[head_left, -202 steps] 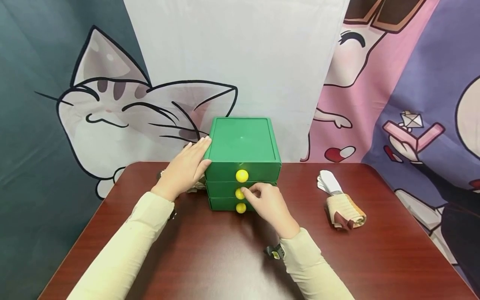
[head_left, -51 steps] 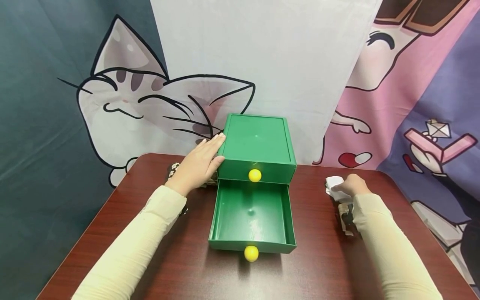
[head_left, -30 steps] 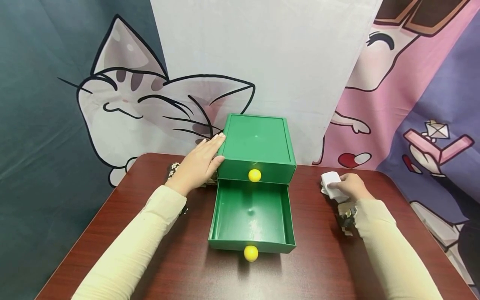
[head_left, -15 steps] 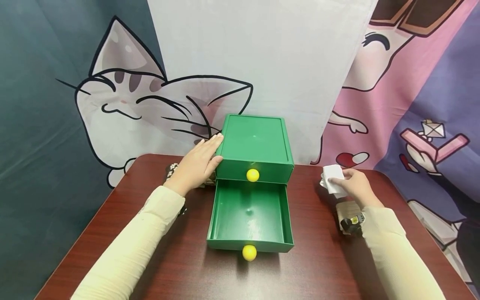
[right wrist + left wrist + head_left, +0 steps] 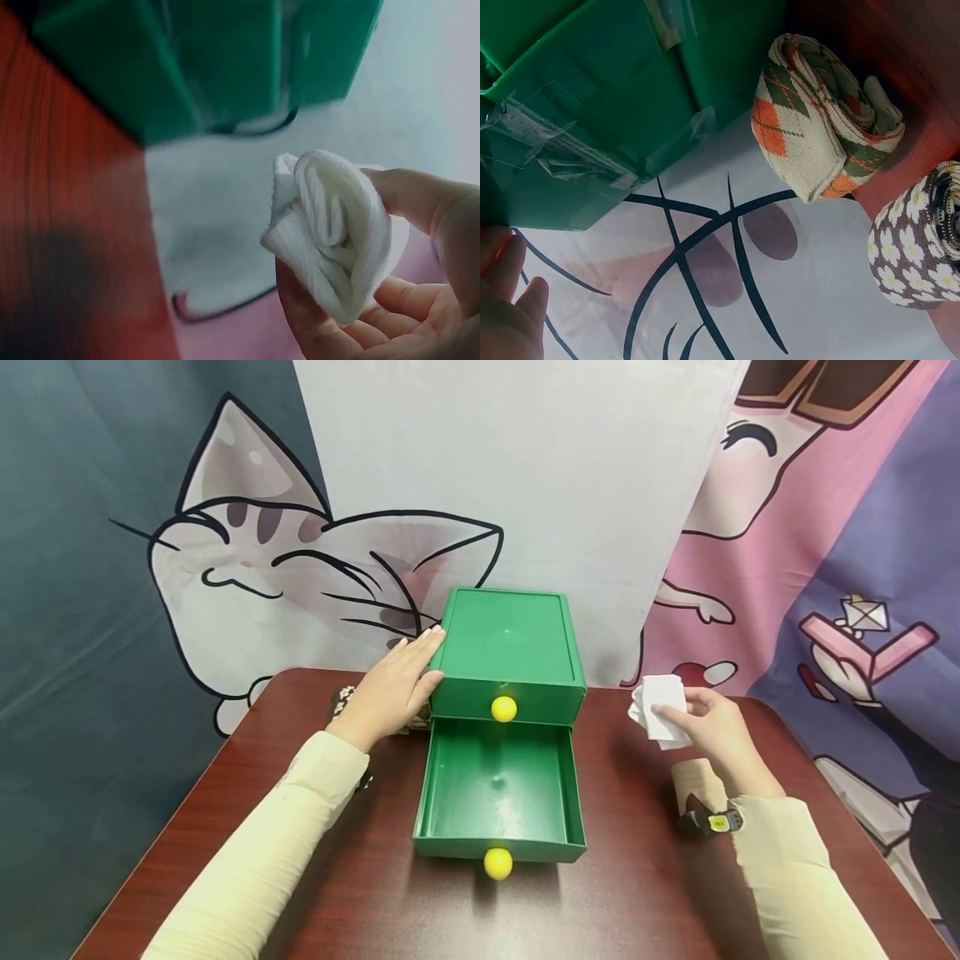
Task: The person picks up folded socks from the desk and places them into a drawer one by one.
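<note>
My right hand (image 5: 722, 731) pinches a folded white sock (image 5: 663, 710) between thumb and fingers, held up right of the green drawer unit (image 5: 510, 635). In the right wrist view the sock (image 5: 330, 232) shows its rolled, ribbed folds. With straight fingers, my left hand (image 5: 390, 693) rests against the unit's upper left edge. Below the top drawer, a green drawer (image 5: 498, 785) with a yellow knob (image 5: 498, 863) is pulled out; nothing lies in it. It hides whatever is beneath.
A rolled beige sock (image 5: 696, 781) lies on the table (image 5: 300, 877) under my right wrist. Left of the unit, the left wrist view shows a rolled argyle sock (image 5: 810, 127) and a rolled daisy-patterned sock (image 5: 915, 240). A printed cloth backdrop (image 5: 570, 468) hangs behind.
Since the earliest frame the drawer has come out, and my right hand has left its knob for the white sock. Lately that hand has lifted the sock. My left hand stays on the unit.
</note>
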`<action>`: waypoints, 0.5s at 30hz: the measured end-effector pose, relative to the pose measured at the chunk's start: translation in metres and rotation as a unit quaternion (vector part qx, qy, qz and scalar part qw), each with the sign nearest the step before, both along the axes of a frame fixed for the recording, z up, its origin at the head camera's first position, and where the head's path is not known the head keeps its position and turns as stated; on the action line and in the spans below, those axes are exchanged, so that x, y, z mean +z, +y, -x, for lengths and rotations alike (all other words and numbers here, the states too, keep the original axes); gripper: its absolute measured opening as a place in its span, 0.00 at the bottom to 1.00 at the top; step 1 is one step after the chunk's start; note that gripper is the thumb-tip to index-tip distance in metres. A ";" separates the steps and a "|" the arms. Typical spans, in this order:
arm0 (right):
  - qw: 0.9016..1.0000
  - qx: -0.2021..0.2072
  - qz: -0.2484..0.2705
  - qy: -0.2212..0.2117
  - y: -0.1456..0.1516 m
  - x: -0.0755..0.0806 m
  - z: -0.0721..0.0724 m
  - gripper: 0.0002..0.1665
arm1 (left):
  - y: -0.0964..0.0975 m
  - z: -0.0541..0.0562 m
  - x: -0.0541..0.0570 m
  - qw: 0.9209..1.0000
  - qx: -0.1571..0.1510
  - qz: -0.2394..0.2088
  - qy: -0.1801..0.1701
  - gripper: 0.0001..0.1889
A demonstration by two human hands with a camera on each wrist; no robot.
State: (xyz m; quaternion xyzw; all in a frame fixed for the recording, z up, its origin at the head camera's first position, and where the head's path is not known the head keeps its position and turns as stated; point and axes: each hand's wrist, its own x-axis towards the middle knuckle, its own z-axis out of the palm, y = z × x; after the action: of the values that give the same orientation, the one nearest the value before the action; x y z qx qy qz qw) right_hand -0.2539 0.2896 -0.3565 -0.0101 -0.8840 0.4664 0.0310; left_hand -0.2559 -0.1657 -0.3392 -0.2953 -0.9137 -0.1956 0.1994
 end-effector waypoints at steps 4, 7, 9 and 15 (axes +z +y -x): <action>0.999 0.014 0.052 0.006 -0.016 0.009 -0.015 0.38 | 0.000 0.000 0.000 1.000 -0.001 -0.002 0.003 0.36; 0.997 0.023 0.078 0.012 -0.027 0.015 -0.026 0.35 | 0.000 0.001 -0.001 1.000 -0.002 0.000 0.003 0.37; 0.996 0.029 0.082 0.021 -0.034 0.019 -0.035 0.33 | 0.000 0.001 -0.001 1.000 -0.002 0.002 0.002 0.37; 0.993 0.049 0.102 0.042 -0.061 0.032 -0.062 0.27 | 0.000 0.000 0.000 1.000 0.000 0.001 0.001 0.39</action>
State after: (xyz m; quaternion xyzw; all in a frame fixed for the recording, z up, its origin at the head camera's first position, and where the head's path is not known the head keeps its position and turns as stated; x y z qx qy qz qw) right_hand -0.1919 0.2284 -0.3243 0.0497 -0.8290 0.5553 0.0444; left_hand -0.2563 -0.1662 -0.3396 -0.2960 -0.9136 -0.1948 0.1995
